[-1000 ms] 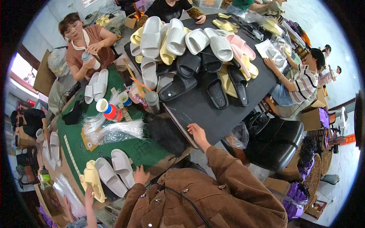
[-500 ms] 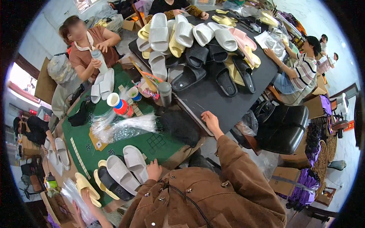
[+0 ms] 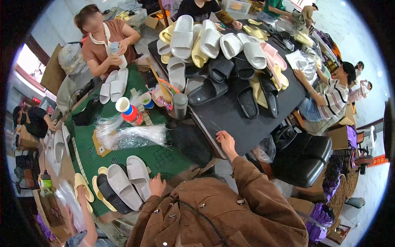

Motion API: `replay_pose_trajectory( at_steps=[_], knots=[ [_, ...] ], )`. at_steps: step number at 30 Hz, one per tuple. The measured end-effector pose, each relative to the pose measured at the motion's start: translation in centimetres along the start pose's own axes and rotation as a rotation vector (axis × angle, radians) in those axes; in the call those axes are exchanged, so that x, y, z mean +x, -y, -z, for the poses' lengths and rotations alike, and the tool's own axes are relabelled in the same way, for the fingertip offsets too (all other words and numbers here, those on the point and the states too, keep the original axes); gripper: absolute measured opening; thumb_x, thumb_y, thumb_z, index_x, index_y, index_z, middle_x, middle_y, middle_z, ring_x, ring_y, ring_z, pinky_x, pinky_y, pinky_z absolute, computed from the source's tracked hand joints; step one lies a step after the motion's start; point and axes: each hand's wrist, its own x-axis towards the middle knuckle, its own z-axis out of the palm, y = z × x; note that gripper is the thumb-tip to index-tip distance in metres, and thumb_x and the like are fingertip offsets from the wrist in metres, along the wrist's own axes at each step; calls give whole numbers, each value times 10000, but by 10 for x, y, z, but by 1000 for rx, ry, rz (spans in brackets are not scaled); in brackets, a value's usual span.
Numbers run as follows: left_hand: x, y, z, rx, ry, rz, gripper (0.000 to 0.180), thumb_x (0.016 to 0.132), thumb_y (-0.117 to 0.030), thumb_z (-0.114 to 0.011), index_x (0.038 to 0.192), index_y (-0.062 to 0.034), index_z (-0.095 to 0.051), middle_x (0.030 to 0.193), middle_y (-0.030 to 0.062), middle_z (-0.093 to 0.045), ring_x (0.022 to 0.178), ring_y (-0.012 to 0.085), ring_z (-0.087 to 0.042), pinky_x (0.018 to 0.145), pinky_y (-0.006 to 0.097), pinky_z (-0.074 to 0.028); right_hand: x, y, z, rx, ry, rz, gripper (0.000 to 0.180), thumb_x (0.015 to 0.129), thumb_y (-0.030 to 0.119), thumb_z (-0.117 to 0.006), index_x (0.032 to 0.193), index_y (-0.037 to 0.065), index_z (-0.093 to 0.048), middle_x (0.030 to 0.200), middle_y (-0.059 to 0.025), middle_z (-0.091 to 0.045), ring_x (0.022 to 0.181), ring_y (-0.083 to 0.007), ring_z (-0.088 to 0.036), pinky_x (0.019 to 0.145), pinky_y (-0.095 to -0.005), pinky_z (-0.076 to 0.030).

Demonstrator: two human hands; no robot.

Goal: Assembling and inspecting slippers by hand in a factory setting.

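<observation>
My left hand (image 3: pixel 157 185) rests at the near edge of the green table, open, its fingers short of a grey slide sandal (image 3: pixel 139 175). Left of that stand another grey slide (image 3: pixel 122 185), a black one (image 3: pixel 112 193) and a pale yellow one (image 3: pixel 98 188). On the corner of the black table (image 3: pixel 247 136) lies my right hand (image 3: pixel 226 143), its fingers loosely bent and nothing visible in them. A few thin clear strands (image 3: pixel 215 125) show just beyond its fingertips. A heap of slides in white, black, yellow and pink (image 3: pixel 220 68) covers the far part of that table.
A bundle of clear plastic strips (image 3: pixel 138 136), paper cups on a red container (image 3: pixel 132 115) and a grey tumbler (image 3: pixel 180 106) stand on the green table (image 3: pixel 86 154). To the right is a black chair seat (image 3: pixel 304 158). Co-workers sit around; one holds a bottle (image 3: pixel 117 54).
My view has shifted slightly, and the tables and slides appear moved with it. Both my hands stay near the same table edges. At lower left, a co-worker's hand has moved onto yellow slides.
</observation>
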Motion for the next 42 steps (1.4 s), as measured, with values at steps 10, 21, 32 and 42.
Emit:
replay_pose_trajectory(
  at_steps=[10, 21, 32, 42],
  knots=[
    [3, -7, 0, 83, -8, 46, 402, 754, -234, -578, 1074, 10, -554, 823, 178, -620, 795, 333, -581, 795, 417, -428, 7, -9, 12, 229, 98, -17, 207, 885, 97, -412, 941, 23, -597, 745, -51, -626, 670, -106, -588, 658, -231, -477],
    [-2, -23, 0, 39, 21, 132, 351, 739, -201, -598, 1026, -2, -564, 931, 188, -583, 864, 348, -560, 806, 428, -436, 14, -14, 124, 691, -291, 191, 297, 905, 145, -445, 1174, 26, -486, 840, -54, -610, 691, -100, -552, 638, -208, -449],
    [-4, -23, -9, 26, 26, 189, 483, 717, -233, -607, 1130, 1, -518, 1069, 224, -548, 935, 379, -547, 812, 446, -447, 164, -48, 206, -186, -721, 289, 495, 811, 112, -527, 1244, -79, -381, 1230, -235, -461, 1155, -334, -443, 997, -353, -318],
    [-13, -24, -17, -50, 48, 293, 583, 731, -225, -623, 1241, -14, -437, 1281, 245, -407, 1088, 389, -470, 922, 428, -394, 212, 19, 165, -482, -439, 440, 640, 664, 334, -716, 1079, -75, -453, 1090, -231, -515, 1048, -394, -463, 909, -414, -370]
  ],
)
